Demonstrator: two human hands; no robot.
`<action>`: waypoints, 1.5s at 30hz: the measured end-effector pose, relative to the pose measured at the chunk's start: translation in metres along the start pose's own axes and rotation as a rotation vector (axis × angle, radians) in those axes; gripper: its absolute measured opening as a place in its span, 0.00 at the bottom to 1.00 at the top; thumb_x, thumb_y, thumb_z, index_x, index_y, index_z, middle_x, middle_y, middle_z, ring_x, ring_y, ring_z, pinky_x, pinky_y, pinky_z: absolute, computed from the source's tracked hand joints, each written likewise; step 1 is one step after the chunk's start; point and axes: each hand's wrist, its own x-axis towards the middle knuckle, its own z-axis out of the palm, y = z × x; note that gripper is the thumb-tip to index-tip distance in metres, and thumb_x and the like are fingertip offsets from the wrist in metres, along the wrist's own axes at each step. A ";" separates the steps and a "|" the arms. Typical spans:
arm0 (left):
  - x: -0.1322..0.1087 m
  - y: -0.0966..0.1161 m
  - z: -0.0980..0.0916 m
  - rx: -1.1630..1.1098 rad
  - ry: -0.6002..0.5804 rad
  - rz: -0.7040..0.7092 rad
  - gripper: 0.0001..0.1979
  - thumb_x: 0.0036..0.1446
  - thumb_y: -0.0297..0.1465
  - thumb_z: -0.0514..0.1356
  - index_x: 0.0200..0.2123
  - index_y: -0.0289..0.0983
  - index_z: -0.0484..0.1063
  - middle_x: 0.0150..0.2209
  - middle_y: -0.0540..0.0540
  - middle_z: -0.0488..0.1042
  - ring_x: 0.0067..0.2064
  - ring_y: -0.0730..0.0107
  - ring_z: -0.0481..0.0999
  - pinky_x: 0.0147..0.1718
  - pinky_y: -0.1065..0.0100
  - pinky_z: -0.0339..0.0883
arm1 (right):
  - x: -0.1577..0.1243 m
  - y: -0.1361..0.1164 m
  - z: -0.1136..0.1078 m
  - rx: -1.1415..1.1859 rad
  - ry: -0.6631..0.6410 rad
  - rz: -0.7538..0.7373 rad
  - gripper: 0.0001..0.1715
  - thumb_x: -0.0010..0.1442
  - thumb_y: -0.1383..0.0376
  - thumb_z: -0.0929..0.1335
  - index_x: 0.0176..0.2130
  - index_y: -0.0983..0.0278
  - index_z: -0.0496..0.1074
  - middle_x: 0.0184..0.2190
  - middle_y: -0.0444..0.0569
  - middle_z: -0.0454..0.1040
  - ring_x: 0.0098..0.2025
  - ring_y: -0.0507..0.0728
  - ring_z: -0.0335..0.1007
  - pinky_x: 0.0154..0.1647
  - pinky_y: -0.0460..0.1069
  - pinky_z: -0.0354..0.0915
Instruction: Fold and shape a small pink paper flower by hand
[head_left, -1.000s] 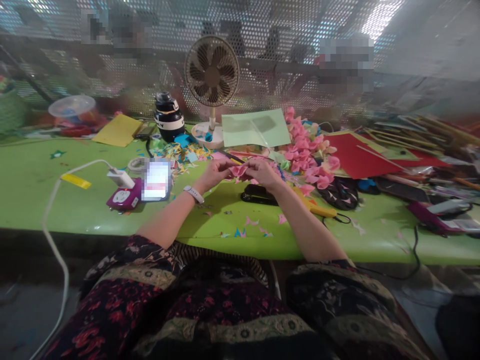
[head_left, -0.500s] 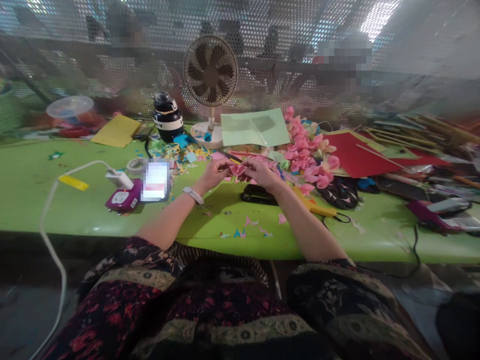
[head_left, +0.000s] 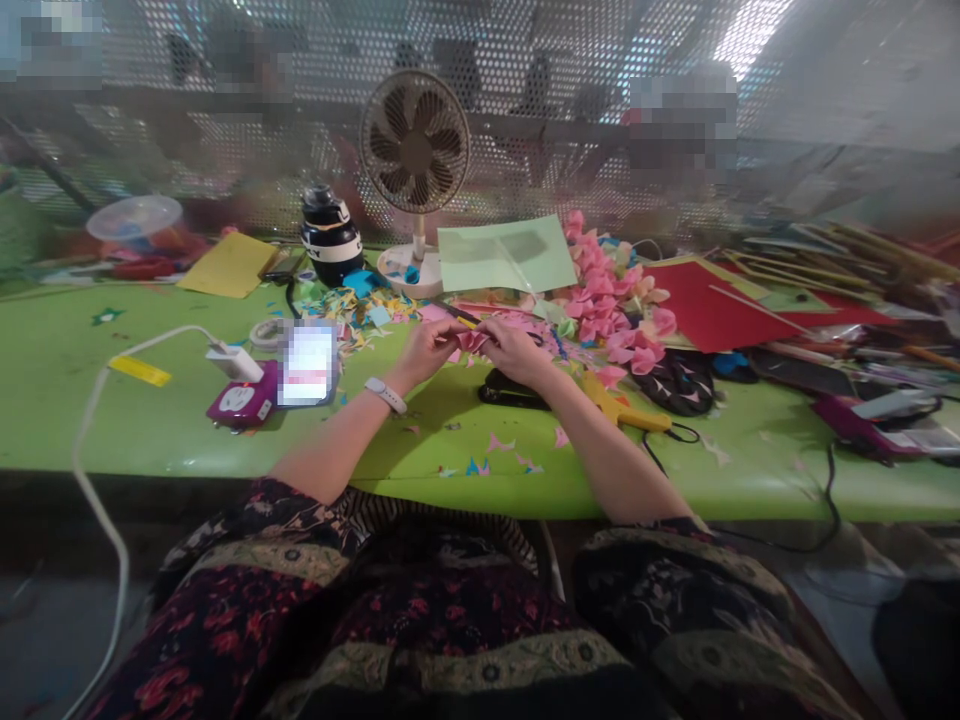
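Between my two hands, over the green table [head_left: 420, 420], is a small folded piece of pink paper [head_left: 472, 342]. My left hand [head_left: 427, 350] pinches its left side, and my right hand [head_left: 514, 352] pinches its right side. Pink paper scraps lie behind my hands. A black tool [head_left: 506, 390], partly covered by my right forearm, rests on the table. Just right of that forearm is a yellow glue gun [head_left: 637, 418]. A heap of pink paper flowers [head_left: 600, 300] stands further back on the right.
A phone [head_left: 309, 365] and a purple power socket [head_left: 240, 400] with a white cable lie left. Behind stand a black bottle [head_left: 330, 245] and a fan [head_left: 416, 150]. Green sheets [head_left: 510, 255], red paper [head_left: 705, 305] and a purple power strip [head_left: 862, 428] are also there.
The pink paper between my fingers looks slightly more folded in. The whole view has shifted a little; both hands keep their grip.
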 end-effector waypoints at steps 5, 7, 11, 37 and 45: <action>0.000 0.001 -0.002 0.094 0.018 0.061 0.10 0.58 0.24 0.60 0.40 0.34 0.81 0.39 0.42 0.84 0.39 0.69 0.81 0.39 0.67 0.77 | -0.002 -0.002 0.003 -0.248 -0.022 0.008 0.17 0.69 0.66 0.58 0.51 0.66 0.70 0.47 0.59 0.79 0.43 0.63 0.75 0.42 0.53 0.65; 0.000 0.001 -0.003 0.129 0.022 0.095 0.10 0.58 0.24 0.60 0.40 0.35 0.81 0.40 0.42 0.83 0.40 0.68 0.81 0.39 0.66 0.77 | -0.001 -0.001 0.003 -0.259 -0.032 0.008 0.18 0.70 0.66 0.58 0.52 0.66 0.71 0.48 0.59 0.79 0.44 0.63 0.75 0.42 0.53 0.65; -0.001 0.001 -0.006 0.233 0.025 0.173 0.11 0.60 0.25 0.60 0.41 0.36 0.82 0.40 0.41 0.83 0.42 0.65 0.81 0.42 0.64 0.76 | 0.001 0.001 0.006 -0.252 -0.016 -0.014 0.17 0.69 0.68 0.59 0.52 0.65 0.71 0.49 0.58 0.79 0.46 0.63 0.75 0.45 0.54 0.66; -0.011 0.011 0.006 0.399 0.139 0.178 0.10 0.65 0.30 0.58 0.42 0.38 0.80 0.43 0.42 0.82 0.45 0.63 0.80 0.48 0.61 0.74 | -0.002 -0.015 0.005 0.130 0.035 0.056 0.12 0.65 0.72 0.60 0.39 0.63 0.71 0.36 0.51 0.80 0.37 0.57 0.77 0.41 0.49 0.70; -0.020 0.028 0.020 0.312 0.225 0.101 0.19 0.70 0.44 0.54 0.45 0.37 0.78 0.41 0.40 0.82 0.40 0.64 0.81 0.43 0.64 0.75 | -0.005 -0.029 0.009 0.504 0.113 0.103 0.08 0.63 0.72 0.62 0.32 0.62 0.65 0.28 0.46 0.75 0.29 0.53 0.75 0.32 0.46 0.69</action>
